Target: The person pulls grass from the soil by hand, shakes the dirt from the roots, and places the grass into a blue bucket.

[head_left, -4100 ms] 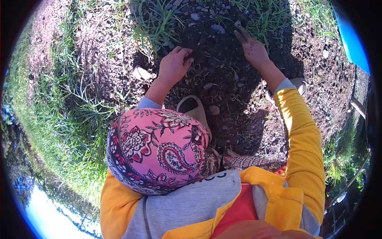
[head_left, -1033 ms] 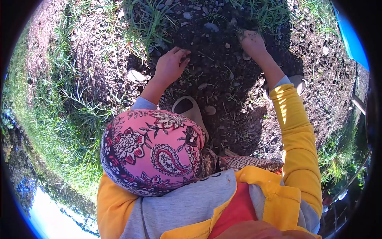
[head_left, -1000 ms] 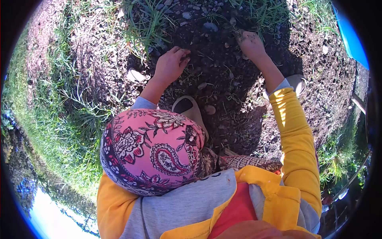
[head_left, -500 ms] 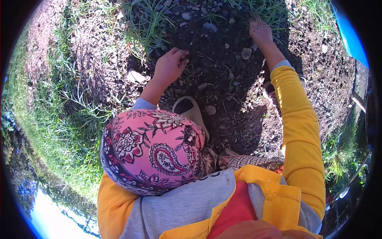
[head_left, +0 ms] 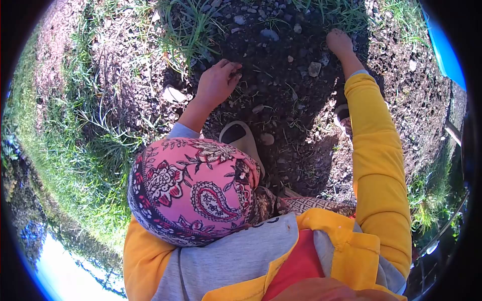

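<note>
- Outdoor plot: dark bare soil [head_left: 281, 80] at upper centre, sunlit ground around it.
- Grass clump [head_left: 193, 25] stands at upper left of the patch, another grass tuft [head_left: 346, 12] at the top right edge; weeding looks partly done.
- Left hand [head_left: 217, 83] rests curled on the soil, fingertips bent in; whether it pinches anything, I cannot tell.
- Right hand [head_left: 340, 41], soil-speckled, reaches for the top-right tuft, fingers closed together.
- Loose stones [head_left: 315, 68] lie between.

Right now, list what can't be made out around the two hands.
1. Head view: left hand rests curled on the soil; its fingertips and anything under them are hidden by the hand itself.
2. Right hand: its palm is turned down by the grass; any grip is unclear.
3. Sandal: partly hidden by the headscarf.
</note>
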### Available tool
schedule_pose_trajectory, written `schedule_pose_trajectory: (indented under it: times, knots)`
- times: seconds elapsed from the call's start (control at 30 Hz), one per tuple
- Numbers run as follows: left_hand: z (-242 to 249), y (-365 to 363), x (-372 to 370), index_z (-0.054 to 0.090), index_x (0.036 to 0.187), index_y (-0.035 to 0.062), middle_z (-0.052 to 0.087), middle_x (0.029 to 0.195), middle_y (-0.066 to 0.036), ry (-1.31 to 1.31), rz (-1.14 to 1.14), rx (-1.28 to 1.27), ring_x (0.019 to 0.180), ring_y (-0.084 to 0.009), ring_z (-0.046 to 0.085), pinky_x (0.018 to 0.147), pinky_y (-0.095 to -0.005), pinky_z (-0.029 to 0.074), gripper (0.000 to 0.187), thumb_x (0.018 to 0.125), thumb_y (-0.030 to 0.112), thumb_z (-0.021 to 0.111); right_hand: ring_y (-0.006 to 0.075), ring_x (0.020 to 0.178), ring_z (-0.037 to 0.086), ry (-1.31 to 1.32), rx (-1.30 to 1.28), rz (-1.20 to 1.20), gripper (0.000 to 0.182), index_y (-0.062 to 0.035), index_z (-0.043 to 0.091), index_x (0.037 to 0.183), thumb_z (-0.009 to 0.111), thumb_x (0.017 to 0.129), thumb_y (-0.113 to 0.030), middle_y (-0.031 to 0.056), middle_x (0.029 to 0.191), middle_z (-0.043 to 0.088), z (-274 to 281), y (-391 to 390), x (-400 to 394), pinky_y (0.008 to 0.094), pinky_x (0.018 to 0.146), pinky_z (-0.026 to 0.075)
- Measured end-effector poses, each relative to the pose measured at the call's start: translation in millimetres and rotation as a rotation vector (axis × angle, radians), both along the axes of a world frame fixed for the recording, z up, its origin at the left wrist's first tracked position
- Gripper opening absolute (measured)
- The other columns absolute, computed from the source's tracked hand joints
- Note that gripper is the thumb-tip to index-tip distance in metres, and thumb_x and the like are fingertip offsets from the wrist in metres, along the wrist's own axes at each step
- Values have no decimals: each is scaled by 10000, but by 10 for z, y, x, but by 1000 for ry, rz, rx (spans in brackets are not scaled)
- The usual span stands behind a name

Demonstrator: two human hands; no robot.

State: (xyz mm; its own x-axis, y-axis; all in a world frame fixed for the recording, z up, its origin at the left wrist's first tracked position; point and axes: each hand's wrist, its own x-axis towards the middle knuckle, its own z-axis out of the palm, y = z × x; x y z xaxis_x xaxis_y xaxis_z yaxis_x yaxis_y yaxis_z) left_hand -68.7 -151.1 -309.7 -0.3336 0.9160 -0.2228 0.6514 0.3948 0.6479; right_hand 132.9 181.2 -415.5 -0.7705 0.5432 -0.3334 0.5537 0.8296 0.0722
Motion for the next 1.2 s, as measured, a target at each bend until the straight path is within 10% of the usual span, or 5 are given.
schedule_pose_trajectory:
  times: [0.67,0.77,0.87,1.07,1.2]
  knots:
    - [3,-2,44,596,939,94,560,837,-53,-11,3,79,721,-218,593,629,-331,478,189,760,154,590,317,800,553,434,364,-124,275,-46,568,978,501,723,-123,155,891,597,918,-787,723,395,699,439]
    - [-17,-2,63,598,936,94,560,832,-53,-23,11,78,713,-217,593,623,-329,478,186,759,152,590,362,838,540,-40,-97,171,349,-29,557,1044,540,707,-117,196,923,584,458,-973,763,391,762,439]
    - [-2,46,28,597,950,90,561,836,-53,-9,-5,57,695,-205,597,619,-315,481,193,765,145,591,319,743,547,384,-248,-237,168,-33,594,843,510,716,-104,153,829,587,570,-1208,746,397,677,443]
    - [-12,19,-23,595,966,86,561,839,-52,7,-3,62,683,-191,602,614,-302,482,203,771,142,594,351,796,546,485,286,-15,182,-6,590,834,502,741,-136,187,837,580,877,-836,736,397,703,448]
    - [28,50,64,599,940,90,561,825,-48,-16,6,73,716,-217,594,622,-326,481,194,759,159,594,329,799,562,311,-213,-262,194,-22,596,869,515,739,-141,188,820,580,535,-1098,716,410,698,445]
